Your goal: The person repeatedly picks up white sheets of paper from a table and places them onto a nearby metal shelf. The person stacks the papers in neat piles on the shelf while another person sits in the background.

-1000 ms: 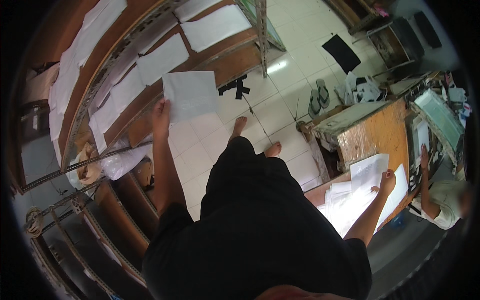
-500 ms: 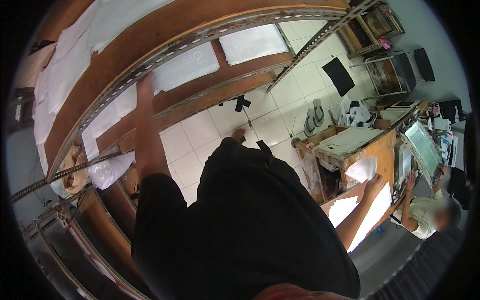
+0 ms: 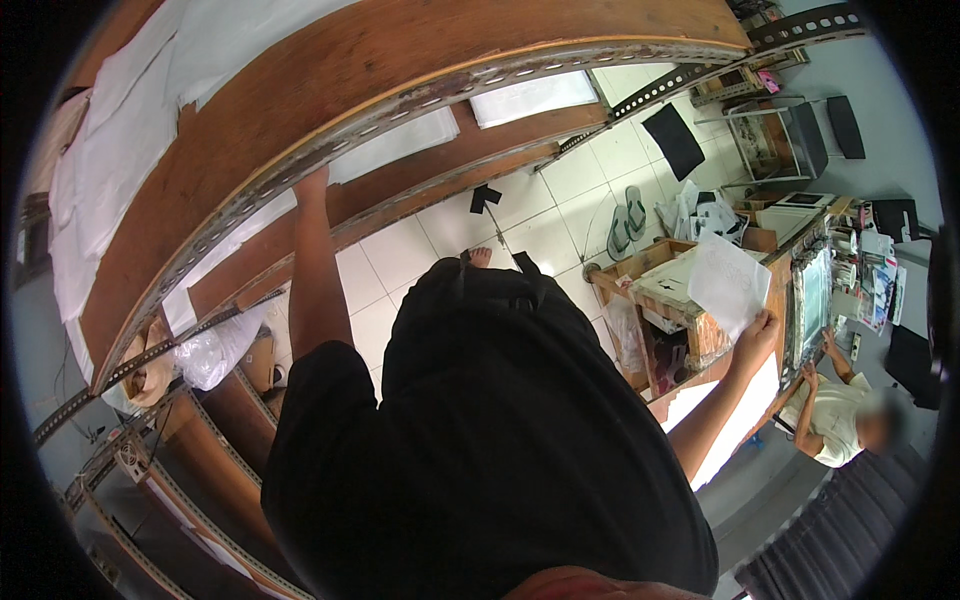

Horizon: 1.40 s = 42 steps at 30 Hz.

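My right hand grips a white sheet of paper by its lower edge, fingers closed on it. The sheet stands up above the wooden workbench and bears faint marks. On the other side, my left arm reaches up to the shelf rack, where my left hand is beside the lower shelf, between stacks of white sheets. The perforated metal rail hides its fingers. One paper stack lies to the right of this hand, and another paper strip lies to its left.
A wooden upper shelf carries more white paper. A co-worker in a pale shirt works at a screen frame on the right. Grey slippers, a black mat and a chair are on the tiled floor. A plastic bag hangs lower left.
My right hand has lifted the paper, which now shows flatter and larger. My left hand has shifted slightly right along the shelf. The co-worker's tilted screen frame is now lowered.
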Tool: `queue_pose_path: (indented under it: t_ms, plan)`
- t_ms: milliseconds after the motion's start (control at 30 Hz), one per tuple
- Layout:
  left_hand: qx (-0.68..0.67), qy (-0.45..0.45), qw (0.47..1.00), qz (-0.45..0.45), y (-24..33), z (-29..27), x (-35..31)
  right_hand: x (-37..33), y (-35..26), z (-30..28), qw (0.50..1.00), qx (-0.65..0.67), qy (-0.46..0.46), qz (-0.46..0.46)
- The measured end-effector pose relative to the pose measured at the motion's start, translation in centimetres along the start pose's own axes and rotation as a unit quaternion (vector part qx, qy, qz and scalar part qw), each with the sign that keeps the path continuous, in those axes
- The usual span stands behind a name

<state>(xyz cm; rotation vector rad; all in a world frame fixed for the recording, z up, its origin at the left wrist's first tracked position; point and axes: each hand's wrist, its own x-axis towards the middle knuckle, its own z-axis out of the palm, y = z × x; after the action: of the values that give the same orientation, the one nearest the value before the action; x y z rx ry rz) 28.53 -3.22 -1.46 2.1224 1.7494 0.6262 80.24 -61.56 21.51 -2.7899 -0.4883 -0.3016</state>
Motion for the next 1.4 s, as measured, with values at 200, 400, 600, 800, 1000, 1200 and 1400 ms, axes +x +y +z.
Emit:
queue_pose_path:
  t_ms: [200, 400, 600, 800, 1000, 1200, 1400]
  plan:
    - [0.125, 0.021, 0.991, 0.034, 4.9, -2.4, -2.0, -1.0, -2.4, 1.4, 0.997, 0.064, -0.009, -0.035]
    - [0.109, 0.076, 0.984, 0.119, 9.2, -5.1, -4.2, -3.2, -5.4, 2.7, 0.996, 0.073, -0.016, -0.042]
    - [-0.422, -0.170, 0.883, 0.119, 24.3, -3.7, -11.4, -7.1, -10.2, 5.7, 0.981, 0.059, -0.055, -0.176]
    - [-0.183, -0.246, 0.789, 0.532, 37.8, -2.5, -20.2, -9.9, -15.3, 5.7, 0.951, 0.079, -0.110, -0.278]
    - [-0.132, -0.261, 0.746, 0.599, 40.8, 0.9, -24.5, -11.0, -11.8, 2.8, 0.948, 0.088, -0.126, -0.278]
    - [-0.090, -0.334, 0.729, 0.590, 44.1, 1.4, -29.2, -12.2, -5.8, 0.5, 0.957, 0.087, -0.061, -0.271]
    - [-0.061, -0.309, 0.680, 0.662, 49.0, 1.4, -35.9, -12.7, 1.5, -0.6, 0.972, 0.070, 0.003, -0.223]
